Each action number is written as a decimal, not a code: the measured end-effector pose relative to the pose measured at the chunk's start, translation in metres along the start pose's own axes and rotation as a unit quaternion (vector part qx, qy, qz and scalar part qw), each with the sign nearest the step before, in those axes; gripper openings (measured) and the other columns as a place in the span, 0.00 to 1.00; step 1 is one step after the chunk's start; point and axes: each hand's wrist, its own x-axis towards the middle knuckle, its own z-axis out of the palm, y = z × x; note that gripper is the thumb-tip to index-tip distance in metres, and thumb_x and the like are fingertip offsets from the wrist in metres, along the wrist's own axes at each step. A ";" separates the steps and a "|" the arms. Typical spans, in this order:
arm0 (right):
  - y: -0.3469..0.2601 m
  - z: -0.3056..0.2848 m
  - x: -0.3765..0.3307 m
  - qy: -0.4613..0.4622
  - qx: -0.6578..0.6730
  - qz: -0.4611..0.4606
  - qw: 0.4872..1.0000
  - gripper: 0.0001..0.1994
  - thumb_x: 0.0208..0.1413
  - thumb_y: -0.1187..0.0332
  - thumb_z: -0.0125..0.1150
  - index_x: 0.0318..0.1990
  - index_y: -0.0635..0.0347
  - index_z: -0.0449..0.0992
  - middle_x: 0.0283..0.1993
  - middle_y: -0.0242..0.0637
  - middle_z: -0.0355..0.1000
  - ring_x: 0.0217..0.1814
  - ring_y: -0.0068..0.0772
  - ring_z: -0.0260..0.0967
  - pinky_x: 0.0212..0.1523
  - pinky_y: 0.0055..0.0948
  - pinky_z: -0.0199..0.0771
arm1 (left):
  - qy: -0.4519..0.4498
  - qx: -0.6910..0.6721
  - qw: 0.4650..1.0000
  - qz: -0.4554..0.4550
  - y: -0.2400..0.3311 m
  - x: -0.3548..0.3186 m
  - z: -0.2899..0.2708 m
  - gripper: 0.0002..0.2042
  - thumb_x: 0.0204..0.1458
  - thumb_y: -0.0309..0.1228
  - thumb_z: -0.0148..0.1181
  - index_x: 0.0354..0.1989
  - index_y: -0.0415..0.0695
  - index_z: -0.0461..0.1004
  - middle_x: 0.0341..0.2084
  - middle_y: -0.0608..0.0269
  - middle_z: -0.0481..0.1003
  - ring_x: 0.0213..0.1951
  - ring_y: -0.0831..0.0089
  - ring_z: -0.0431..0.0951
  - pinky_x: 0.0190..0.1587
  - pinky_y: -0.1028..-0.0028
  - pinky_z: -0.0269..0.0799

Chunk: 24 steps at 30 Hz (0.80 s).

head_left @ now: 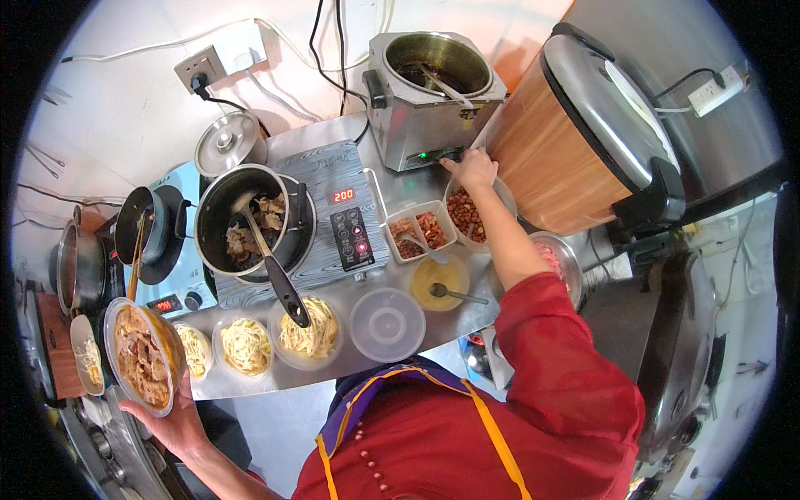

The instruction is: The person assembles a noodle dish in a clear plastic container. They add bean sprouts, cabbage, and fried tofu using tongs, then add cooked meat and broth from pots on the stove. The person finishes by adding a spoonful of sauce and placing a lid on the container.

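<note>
A clear plastic bowl point(143, 357) of brown, saucy noodles and meat tilts at eight o'clock, cupped underneath by the left hand point(171, 423) with fingers spread. The right hand point(472, 169), fingers together, rests at one o'clock on the bowl of peanuts point(468, 217), touching the steel warmer point(429, 87).

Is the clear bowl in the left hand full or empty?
Full: the clear bowl, tilted in the left hand, holds noodles with brown meat up to near its rim.

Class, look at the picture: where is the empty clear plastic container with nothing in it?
In the head view, the empty clear container sits near the front edge of the steel counter, just right of the noodle bowl and below-left of the yellow sauce bowl.
</note>
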 end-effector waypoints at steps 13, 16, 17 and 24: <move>0.019 0.014 0.016 0.030 -0.072 -0.064 0.995 0.40 0.50 0.28 0.52 0.44 0.62 0.80 0.48 0.50 0.76 0.54 0.53 0.74 0.51 0.49 0.73 | 0.007 -0.003 0.998 0.056 0.030 -0.019 -0.056 0.46 0.49 0.62 0.59 0.72 0.50 0.51 0.70 0.56 0.54 0.69 0.50 0.55 0.66 0.38 0.56; 0.031 0.017 0.024 0.042 -0.096 -0.098 0.990 0.40 0.51 0.28 0.52 0.47 0.61 0.80 0.51 0.50 0.74 0.54 0.52 0.73 0.52 0.48 0.73 | 0.011 0.004 0.997 0.072 0.040 -0.022 -0.065 0.45 0.50 0.62 0.57 0.72 0.49 0.50 0.69 0.54 0.55 0.68 0.49 0.57 0.65 0.41 0.60; 0.034 0.015 0.024 0.067 -0.092 -0.137 0.984 0.40 0.51 0.29 0.52 0.48 0.61 0.79 0.51 0.49 0.73 0.55 0.51 0.72 0.52 0.47 0.73 | 0.025 -0.007 0.997 0.075 0.044 -0.024 -0.071 0.45 0.51 0.62 0.56 0.72 0.48 0.51 0.69 0.53 0.56 0.68 0.49 0.58 0.64 0.42 0.63; 0.034 -0.053 -0.043 0.271 0.244 -0.197 0.910 0.18 0.62 0.57 0.60 0.50 0.61 0.79 0.50 0.42 0.75 0.53 0.40 0.73 0.53 0.36 0.72 | 0.122 0.050 0.985 0.115 0.094 -0.029 -0.155 0.41 0.55 0.67 0.43 0.72 0.54 0.51 0.69 0.56 0.57 0.67 0.52 0.60 0.58 0.44 0.70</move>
